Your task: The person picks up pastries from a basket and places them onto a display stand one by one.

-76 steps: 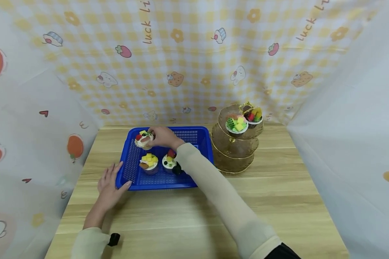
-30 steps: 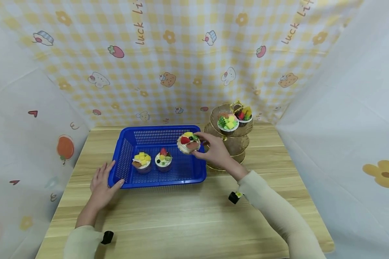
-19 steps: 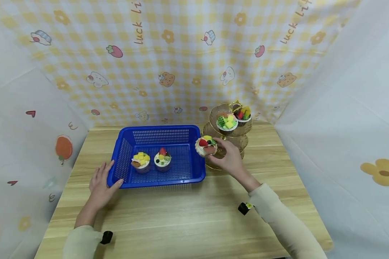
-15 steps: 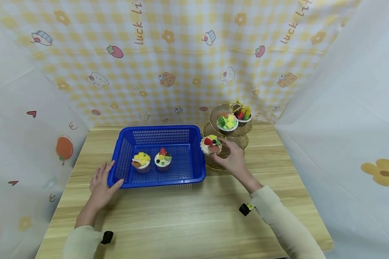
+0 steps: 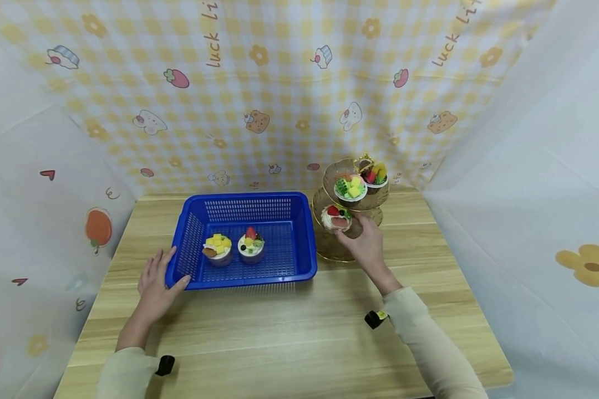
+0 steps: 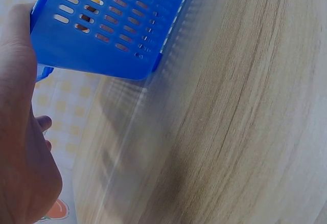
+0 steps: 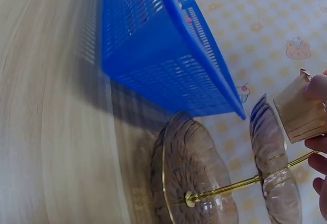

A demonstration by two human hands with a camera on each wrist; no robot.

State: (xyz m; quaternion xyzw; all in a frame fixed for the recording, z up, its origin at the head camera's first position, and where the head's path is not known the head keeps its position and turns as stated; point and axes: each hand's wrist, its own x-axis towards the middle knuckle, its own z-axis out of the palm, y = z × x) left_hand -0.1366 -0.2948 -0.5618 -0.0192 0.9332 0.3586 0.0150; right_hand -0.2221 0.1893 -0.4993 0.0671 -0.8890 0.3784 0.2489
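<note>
My right hand (image 5: 366, 244) pinches a cupcake (image 5: 336, 219) topped with cream, a strawberry and other fruit. The cupcake is at the middle tier of a gold-rimmed, see-through cake stand (image 5: 334, 252). In the right wrist view its tan paper cup (image 7: 299, 109) is just above that tier (image 7: 276, 168), seemingly with a slim gap. My left hand (image 5: 155, 285) rests against the near left corner of a blue plastic basket (image 5: 249, 285), thumb at the rim and fingers along the side. Two cupcakes stand in the basket: one with yellow cubes (image 5: 217, 249), one with a strawberry (image 5: 251, 246).
On the stand's top tier sit a green-and-yellow topped cupcake (image 5: 350, 188) and a fruit-topped dark one (image 5: 376, 177), near a gold handle (image 5: 363, 163). The wooden table (image 5: 279, 338) meets a checked cloth (image 5: 279, 111) behind and white cloths at both sides.
My right hand lifted the cupcake out of the basket's far left and carried it right, over the rim, in to the stand's middle tier. My left hand stayed on the basket.
</note>
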